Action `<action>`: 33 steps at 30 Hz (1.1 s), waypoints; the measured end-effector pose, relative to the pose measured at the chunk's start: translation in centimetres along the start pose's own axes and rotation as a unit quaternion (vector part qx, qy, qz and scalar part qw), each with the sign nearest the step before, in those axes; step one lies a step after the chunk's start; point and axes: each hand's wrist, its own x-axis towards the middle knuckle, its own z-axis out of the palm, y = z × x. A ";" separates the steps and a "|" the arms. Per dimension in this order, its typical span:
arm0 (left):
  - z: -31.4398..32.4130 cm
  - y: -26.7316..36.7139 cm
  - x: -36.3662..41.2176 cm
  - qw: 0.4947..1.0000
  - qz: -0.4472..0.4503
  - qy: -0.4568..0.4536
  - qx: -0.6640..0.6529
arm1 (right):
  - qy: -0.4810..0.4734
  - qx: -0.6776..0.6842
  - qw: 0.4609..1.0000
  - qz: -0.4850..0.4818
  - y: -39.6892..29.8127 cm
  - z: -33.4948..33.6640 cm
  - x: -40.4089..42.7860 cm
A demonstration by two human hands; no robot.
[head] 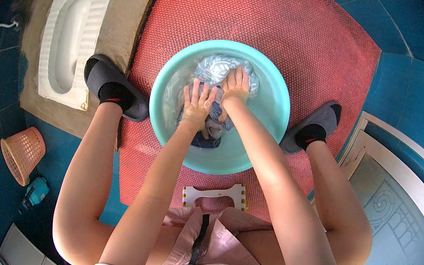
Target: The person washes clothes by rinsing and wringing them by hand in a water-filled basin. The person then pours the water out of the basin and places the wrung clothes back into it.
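Note:
A round turquoise plastic basin (228,47) of cloudy water stands on the floor between my feet. Inside it lies a wet heap of cloth: a pale blue piece with a white pattern (216,68) at the far side, dark blue cloth (206,142) at the near side, greyish cloth between. My left hand (198,104), with a ring on one finger, rests palm down on the grey and dark cloth, fingers apart. Palm down too, my right hand (236,85) presses against the patterned cloth, fingers slightly spread. Neither hand visibly grips any fabric; the palms are hidden.
A red perforated mat (275,16) covers the floor. On the left are a raised step with a white squat toilet (71,41) and a peach plastic basket (23,154). A white plastic stool (216,193) is under me. A white-framed glass door (391,204) stands right.

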 end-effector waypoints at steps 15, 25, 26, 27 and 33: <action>3.0 -0.3 -0.3 0.986 -0.078 0.147 0.030 | 0.143 0.083 0.985 -0.051 1.0 -0.8 -2.9; -0.8 1.3 -4.8 0.970 -0.035 0.116 -0.212 | 0.156 0.405 0.894 -0.108 3.7 -0.7 -5.0; -1.2 1.2 -5.5 0.957 -0.018 0.104 -0.269 | 0.115 0.412 0.899 -0.097 3.8 -1.1 -5.2; -1.6 1.6 -5.8 0.940 0.004 0.092 -0.328 | 0.118 0.410 0.900 -0.093 4.5 -0.8 -5.0; -3.5 0.9 -7.9 0.946 0.011 0.122 -0.300 | 0.077 0.530 0.831 -0.154 6.8 -4.9 -7.6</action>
